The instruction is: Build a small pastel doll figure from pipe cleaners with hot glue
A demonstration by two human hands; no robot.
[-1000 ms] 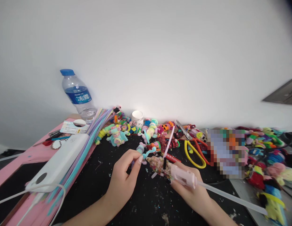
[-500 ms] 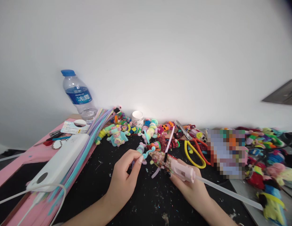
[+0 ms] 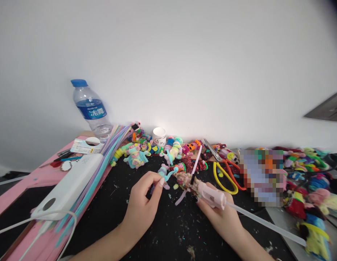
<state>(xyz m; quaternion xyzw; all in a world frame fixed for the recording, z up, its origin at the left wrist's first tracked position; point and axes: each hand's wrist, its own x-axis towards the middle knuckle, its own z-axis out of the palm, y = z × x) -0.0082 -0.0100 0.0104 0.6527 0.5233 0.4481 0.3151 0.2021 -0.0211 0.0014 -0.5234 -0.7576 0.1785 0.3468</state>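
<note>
My left hand [image 3: 143, 199] pinches a small pastel pipe-cleaner figure [image 3: 163, 169] between thumb and fingertips. A short light-blue pipe-cleaner piece [image 3: 171, 174] curls out from it to the right. My right hand [image 3: 224, 217] is wrapped round a pale pink hot glue gun [image 3: 212, 195], whose front is crusted with coloured fuzz. The gun's tip points left, close to the blue curl; whether they touch I cannot tell. A long translucent glue stick [image 3: 266, 221] sticks out of its back. Part of the figure is hidden by my left fingers.
Several finished pipe-cleaner figures [image 3: 137, 156] line the wall, with a white paper cup [image 3: 159, 136] among them. Yellow-and-orange-handled scissors [image 3: 225, 177] lie to the right. At left are a bundle of pipe cleaners [image 3: 103, 170], a white power bank [image 3: 69, 185] and a water bottle [image 3: 90, 108].
The glue gun and my right hand have shifted very slightly, the gun's tip still beside the blue curl. My left hand keeps its pinch, almost in the same spot.
</note>
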